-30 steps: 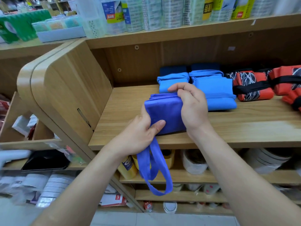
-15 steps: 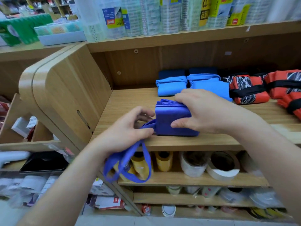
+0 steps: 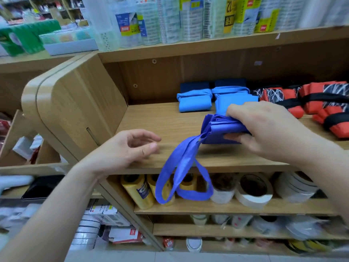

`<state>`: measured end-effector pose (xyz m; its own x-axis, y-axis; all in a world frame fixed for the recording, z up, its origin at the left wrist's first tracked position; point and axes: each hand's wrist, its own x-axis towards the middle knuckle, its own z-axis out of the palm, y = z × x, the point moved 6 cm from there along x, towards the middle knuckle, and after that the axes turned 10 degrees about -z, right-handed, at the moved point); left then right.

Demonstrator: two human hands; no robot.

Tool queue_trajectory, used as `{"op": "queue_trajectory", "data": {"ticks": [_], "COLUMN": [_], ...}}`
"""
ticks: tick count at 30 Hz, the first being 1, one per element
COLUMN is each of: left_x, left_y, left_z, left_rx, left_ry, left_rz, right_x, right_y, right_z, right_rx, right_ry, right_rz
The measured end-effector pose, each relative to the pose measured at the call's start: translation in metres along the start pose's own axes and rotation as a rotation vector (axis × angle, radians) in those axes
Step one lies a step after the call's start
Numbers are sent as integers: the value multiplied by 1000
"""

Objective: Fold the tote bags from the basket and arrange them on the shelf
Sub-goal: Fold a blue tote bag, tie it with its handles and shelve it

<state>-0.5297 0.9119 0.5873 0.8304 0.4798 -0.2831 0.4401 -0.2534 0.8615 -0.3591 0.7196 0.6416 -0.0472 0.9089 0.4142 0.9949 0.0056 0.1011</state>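
Purple tote bag (image 3: 222, 129), folded, sits pinched in right hand (image 3: 264, 127) on the shelf (image 3: 166, 125). Left hand (image 3: 124, 148) has let go of the handles (image 3: 181, 173); now half-open, empty, beside them. Handles dangle loose over the shelf edge, so wrapping them looks next. Light-blue folded bags (image 3: 194, 100) and orange ones (image 3: 319, 104) line up behind. Tape rolls (image 3: 253, 190) below, shop shelving around.

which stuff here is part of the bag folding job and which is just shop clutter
Part of the job:
- purple-blue tote bag, pinched in the right hand, handles hanging off the shelf
- left hand, open, empty
- folded light blue totes
- folded orange and black totes

Just lying about:
- tape rolls below
- yellow rolls
- wrapped packs on top
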Motion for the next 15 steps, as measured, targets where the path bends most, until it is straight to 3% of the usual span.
{"op": "queue_trajectory", "data": {"ticks": [2, 4, 8, 15], "left_x": [3, 3, 0, 0], "left_y": [9, 22, 27, 37], "left_z": [15, 40, 62, 9], "left_rx": [16, -10, -368, -894], "left_ry": [-2, -107, -271, 141], "left_rz": [6, 25, 27, 193], "right_x": [-3, -7, -20, -49], "right_y": [-1, -3, 7, 27], "right_z": [-8, -14, -24, -19], "right_rx": [-17, -15, -1, 72], "right_ry": [90, 156, 281, 314], "right_rz": [0, 13, 74, 130]}}
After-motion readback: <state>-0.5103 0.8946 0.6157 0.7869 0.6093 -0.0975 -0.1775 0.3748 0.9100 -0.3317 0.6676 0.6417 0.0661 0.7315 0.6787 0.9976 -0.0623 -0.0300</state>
